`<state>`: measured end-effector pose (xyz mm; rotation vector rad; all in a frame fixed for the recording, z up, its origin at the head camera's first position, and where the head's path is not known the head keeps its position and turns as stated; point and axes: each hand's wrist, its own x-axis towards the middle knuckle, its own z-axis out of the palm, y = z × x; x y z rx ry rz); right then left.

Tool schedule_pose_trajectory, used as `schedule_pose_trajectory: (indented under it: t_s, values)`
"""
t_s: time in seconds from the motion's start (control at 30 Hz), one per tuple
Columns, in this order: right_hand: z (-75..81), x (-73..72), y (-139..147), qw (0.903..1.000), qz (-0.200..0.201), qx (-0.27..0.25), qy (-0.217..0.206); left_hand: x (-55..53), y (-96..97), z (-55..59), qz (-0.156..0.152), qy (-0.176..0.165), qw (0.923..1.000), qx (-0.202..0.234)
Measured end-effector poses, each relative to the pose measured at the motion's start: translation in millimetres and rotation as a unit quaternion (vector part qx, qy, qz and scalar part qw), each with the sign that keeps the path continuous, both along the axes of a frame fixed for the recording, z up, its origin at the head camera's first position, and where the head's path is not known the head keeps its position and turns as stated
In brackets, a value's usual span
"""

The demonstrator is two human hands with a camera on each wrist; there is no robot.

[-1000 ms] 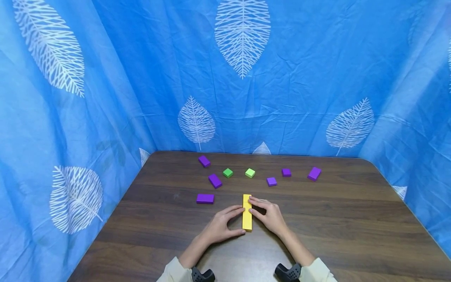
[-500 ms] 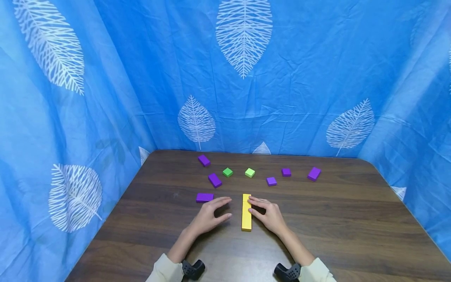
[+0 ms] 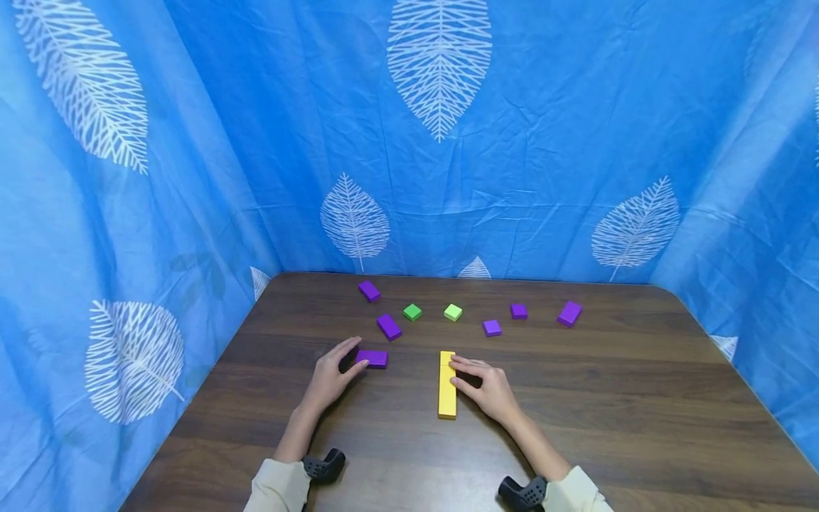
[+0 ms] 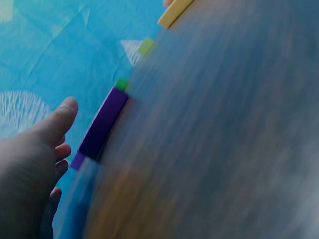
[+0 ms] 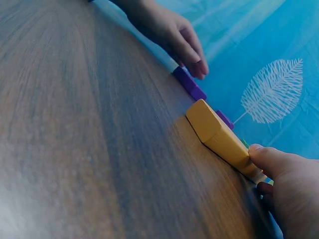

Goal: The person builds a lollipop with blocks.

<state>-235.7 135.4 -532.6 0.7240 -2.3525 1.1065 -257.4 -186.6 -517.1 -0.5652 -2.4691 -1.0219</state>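
Observation:
My left hand (image 3: 329,380) is at the left end of a purple block (image 3: 374,359) that lies flat on the table. Its thumb reaches toward the block's near side, and the other fingers extend past its left end. In the left wrist view the thumb and fingers of this hand (image 4: 37,154) are apart, with the purple block (image 4: 104,122) beyond them. A yellow bar (image 3: 447,387) with a seam near its far end lies in the middle, pointing away from me. My right hand (image 3: 489,387) rests against its right side, thumb and fingertips touching the yellow bar (image 5: 227,142).
Farther back lie two more long purple blocks (image 3: 389,327) on the left, a green block (image 3: 412,312), a light green block (image 3: 453,313), two small purple blocks (image 3: 492,328) and a purple block (image 3: 569,314) on the right. A blue curtain (image 3: 544,142) surrounds the wooden table (image 3: 608,398).
My left hand has come away from the yellow bar and moved left and outward to the nearest purple block. My right hand has stayed at the yellow bar.

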Motion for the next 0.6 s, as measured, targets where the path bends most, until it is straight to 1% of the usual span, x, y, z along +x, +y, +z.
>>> schedule_pose_trajectory:
  t_s: [0.1,0.2,0.3,0.43,0.53,0.6]
  values:
    - [0.4,0.7,-0.2,1.0000,-0.001,0.001,-0.004,-0.1,-5.6,-2.4,0.003,-0.036,0.9992,-0.017]
    - [1.4,1.5,0.0,1.0000,-0.001,0.003,-0.004,-0.2,-7.5,-4.3,-0.005,-0.053,0.9982,-0.027]
    - [1.6,1.7,0.1,1.0000,-0.002,0.003,-0.006,-0.6,-8.1,-5.8,-0.014,-0.044,0.9983,-0.034]
    - [1.6,1.0,0.1,0.9999,-0.002,0.003,-0.013,-1.5,-9.0,-7.3,-0.015,-0.033,0.9985,-0.041]
    - [1.6,0.5,0.7,0.9997,-0.001,0.004,-0.025,-1.6,-9.5,-7.1,-0.014,-0.035,0.9987,-0.034]
    - [1.6,0.4,1.0,0.9995,-0.001,0.004,-0.032,-1.6,-9.5,-7.0,-0.016,-0.031,0.9991,-0.025]
